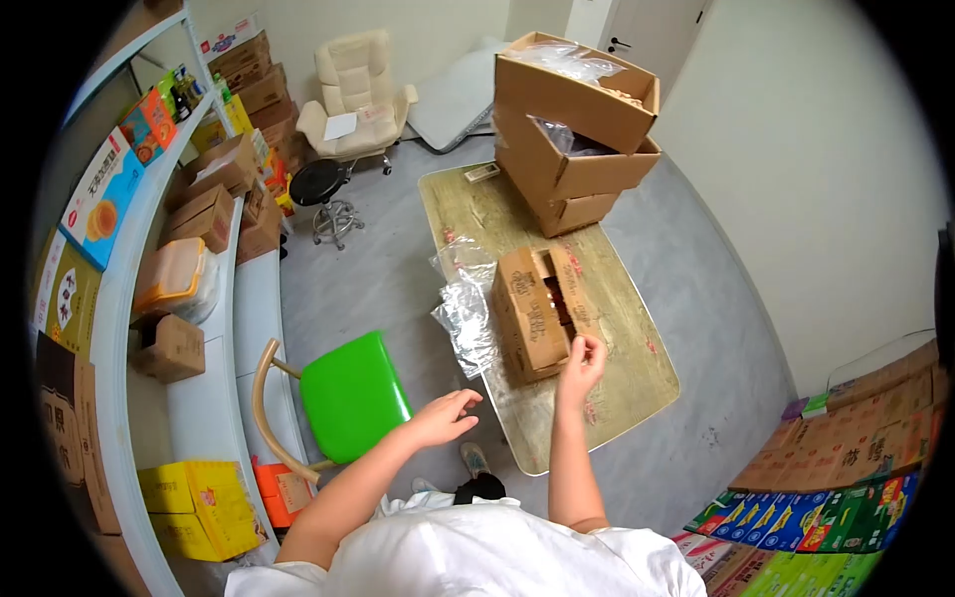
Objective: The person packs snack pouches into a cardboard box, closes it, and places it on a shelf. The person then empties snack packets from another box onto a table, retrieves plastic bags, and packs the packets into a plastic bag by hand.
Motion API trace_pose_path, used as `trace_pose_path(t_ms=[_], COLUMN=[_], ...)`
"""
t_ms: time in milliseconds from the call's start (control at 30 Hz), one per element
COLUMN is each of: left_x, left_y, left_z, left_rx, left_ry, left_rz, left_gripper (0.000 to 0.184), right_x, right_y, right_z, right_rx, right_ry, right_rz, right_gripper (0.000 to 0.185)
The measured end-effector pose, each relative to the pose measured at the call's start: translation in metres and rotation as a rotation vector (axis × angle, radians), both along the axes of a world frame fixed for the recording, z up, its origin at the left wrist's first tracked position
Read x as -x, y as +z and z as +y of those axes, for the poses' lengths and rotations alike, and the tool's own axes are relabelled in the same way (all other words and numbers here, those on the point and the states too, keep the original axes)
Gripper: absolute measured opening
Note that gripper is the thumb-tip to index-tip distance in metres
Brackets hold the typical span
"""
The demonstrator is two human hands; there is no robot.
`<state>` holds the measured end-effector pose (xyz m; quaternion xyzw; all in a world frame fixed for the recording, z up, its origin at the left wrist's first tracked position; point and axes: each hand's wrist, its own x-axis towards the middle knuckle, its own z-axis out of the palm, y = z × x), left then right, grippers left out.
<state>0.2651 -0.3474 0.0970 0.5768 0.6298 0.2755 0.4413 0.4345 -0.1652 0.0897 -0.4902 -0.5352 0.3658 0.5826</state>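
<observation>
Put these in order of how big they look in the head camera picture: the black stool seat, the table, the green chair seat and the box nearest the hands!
Largest: table
Middle: green chair seat and box look alike, so I can't rank them
Smallest: black stool seat

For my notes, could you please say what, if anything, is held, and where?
The right hand is at the open carton, by its near corner, grip unclear; left hand empty.

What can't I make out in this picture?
All in the head view:
- Inside the open carton: mostly hidden by its flaps.
- Right hand: contact with the flap too small to tell.
- Inside the upper box: partly covered by clear plastic.
- Dark object: cut off by the right edge.
</observation>
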Motion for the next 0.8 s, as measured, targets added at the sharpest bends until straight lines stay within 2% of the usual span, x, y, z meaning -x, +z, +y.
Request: trace_pose_path(t_ms=[33, 100, 133, 200, 233, 267, 300, 333, 367, 400, 433, 467, 533, 567, 600, 667, 700, 733, 767, 800], left_x=[-0.005, -0.019, -0.025, -0.037, -0.043, -0.049, -0.054, -0.060, -0.067, -0.074, -0.078, -0.085, -0.101, -0.107, -0.112, -0.118, -0.119, -0.119, -0.119, -0.119], left_y=[-0.003, -0.010, -0.021, -0.043, -0.045, -0.046, -0.045, -0.034, -0.023, -0.017, -0.023, -0.024, 0.007, -0.005, -0.005, -0.003, -0.002, -0.010, -0.024, -0.027], left_z=[0.018, 0.056, 0.074, 0.105, 0.117, 0.131, 0.145, 0.158, 0.168, 0.176, 0.185, 0.191, 0.202, 0.202, 0.201, 0.199, 0.198, 0.197, 0.194, 0.190], left_rx=[-0.002, 0.152, 0.158, 0.185, 0.194, 0.078, -0.040, -0.035, -0.049, -0.063, -0.133, -0.126, 0.114, 0.107, 0.110, 0.174, 0.177, 0.181, 0.095, 0.009], left_ry=[-0.005, 0.037, 0.036, 0.227, 0.228, 0.300, 0.367, 0.364, 0.388, 0.412, 0.396, 0.396, 0.134, 0.065, 0.067, -0.104, -0.094, -0.095, -0.019, 0.059], left_rz=[0.007, -0.090, -0.086, -0.177, -0.172, -0.059, 0.056, 0.063, 0.180, 0.294, 0.338, 0.336, 0.518, 0.594, 0.592, 0.831, 0.851, 0.850, 0.826, 0.801], left_gripper=[0.039, 0.047, 0.047, 0.061, 0.061, 0.068, 0.076, 0.076, 0.080, 0.084, 0.091, 0.091, 0.100, 0.108, 0.108, 0.112, 0.104, 0.104, 0.097, 0.091], right_x=[-0.014, -0.034, -0.040, -0.047, -0.049, -0.052, -0.055, -0.049, -0.054, -0.054, -0.056, -0.058, -0.062, -0.062, -0.063, -0.066, -0.067, -0.069, -0.071, -0.074], right_y=[-0.006, -0.034, -0.049, -0.083, -0.102, -0.121, -0.141, -0.121, -0.100, -0.099, -0.100, -0.100, -0.094, -0.090, -0.089, -0.093, -0.096, -0.100, -0.103, -0.103], right_z=[0.020, 0.055, 0.066, 0.082, 0.086, 0.089, 0.091, 0.088, 0.083, 0.084, 0.085, 0.085, 0.086, 0.085, 0.086, 0.085, 0.083, 0.081, 0.078, 0.075], right_rx=[-0.002, -0.028, -0.021, 0.186, 0.236, 0.243, 0.369, 0.491, 0.685, 0.690, 0.684, 0.680, 0.740, 0.751, 0.761, 0.762, 0.722, 0.681, 0.688, 0.744], right_ry=[-0.005, -0.160, -0.162, -0.133, -0.113, -0.113, 0.048, 0.208, 0.301, 0.300, 0.371, 0.442, 0.466, 0.481, 0.496, 0.523, 0.551, 0.580, 0.580, 0.554], right_rz=[0.007, -0.159, -0.156, -0.184, -0.217, -0.212, -0.012, 0.191, 0.304, 0.307, 0.333, 0.356, 0.288, 0.312, 0.337, 0.368, 0.356, 0.345, 0.346, 0.488], right_gripper=[0.012, 0.029, 0.029, 0.049, 0.057, 0.057, 0.055, 0.053, 0.049, 0.049, 0.047, 0.046, 0.049, 0.050, 0.052, 0.055, 0.051, 0.048, 0.048, 0.047])
